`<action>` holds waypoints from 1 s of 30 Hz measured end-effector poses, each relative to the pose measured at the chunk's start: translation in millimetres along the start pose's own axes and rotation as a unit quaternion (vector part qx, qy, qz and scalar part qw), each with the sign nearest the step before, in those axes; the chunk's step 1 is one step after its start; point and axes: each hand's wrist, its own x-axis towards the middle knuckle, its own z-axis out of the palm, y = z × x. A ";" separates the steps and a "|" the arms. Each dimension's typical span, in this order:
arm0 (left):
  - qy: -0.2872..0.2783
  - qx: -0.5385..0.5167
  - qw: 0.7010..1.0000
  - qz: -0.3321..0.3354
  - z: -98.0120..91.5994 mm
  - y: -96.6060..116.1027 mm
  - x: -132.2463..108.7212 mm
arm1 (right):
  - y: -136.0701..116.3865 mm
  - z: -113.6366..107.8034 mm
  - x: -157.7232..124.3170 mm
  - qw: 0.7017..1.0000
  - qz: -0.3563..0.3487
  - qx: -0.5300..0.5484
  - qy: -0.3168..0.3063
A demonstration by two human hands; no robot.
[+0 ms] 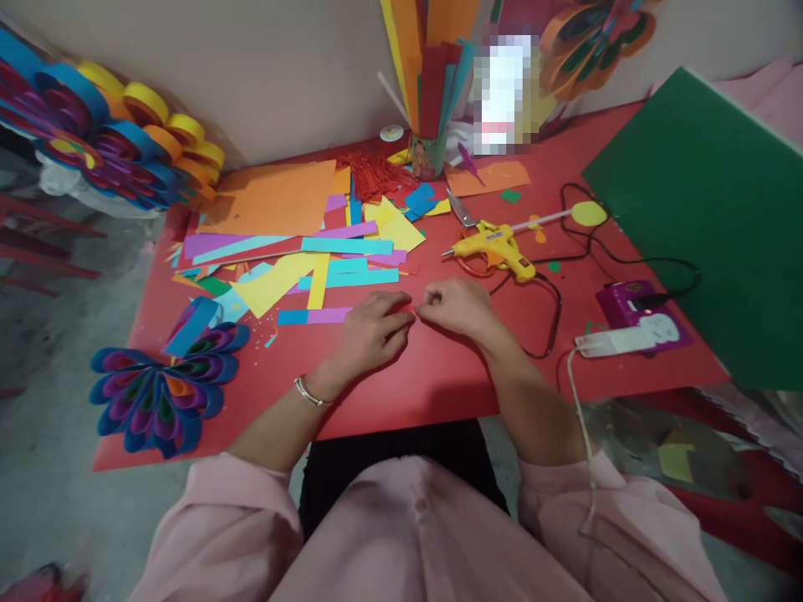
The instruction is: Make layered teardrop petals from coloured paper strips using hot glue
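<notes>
My left hand and my right hand rest close together on the red table. Both are closed in a pinch on a small red paper strip held between their fingertips. A silver bangle sits on my left wrist. Just left of my left hand lies a blue and purple paper strip. A yellow glue gun lies just beyond my right hand.
Loose coloured paper strips and an orange sheet cover the table's back left. A rolled paper flower lies front left. A green board, power strip, black cable, scissors and a cup of strips stand right and behind.
</notes>
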 end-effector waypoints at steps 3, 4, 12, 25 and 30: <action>0.009 0.004 1.000 0.008 -0.5 0.3 0.7 | 0.5 1.0 0.9 1.000 0.003 -0.007 -0.003; 0.010 0.006 1.000 0.009 -0.9 0.5 1.0 | 0.5 1.3 1.1 1.000 0.003 -0.008 -0.005; 0.006 0.007 1.000 0.005 -1.4 1.2 1.6 | 0.2 2.1 1.3 1.000 0.012 -0.008 -0.007; 0.000 0.021 1.000 0.011 -0.2 -0.9 0.9 | 0.8 1.8 1.6 1.000 0.014 -0.007 -0.008; 0.001 0.018 1.000 0.011 0.1 -0.9 0.8 | 1.7 2.3 2.1 1.000 0.011 -0.008 -0.003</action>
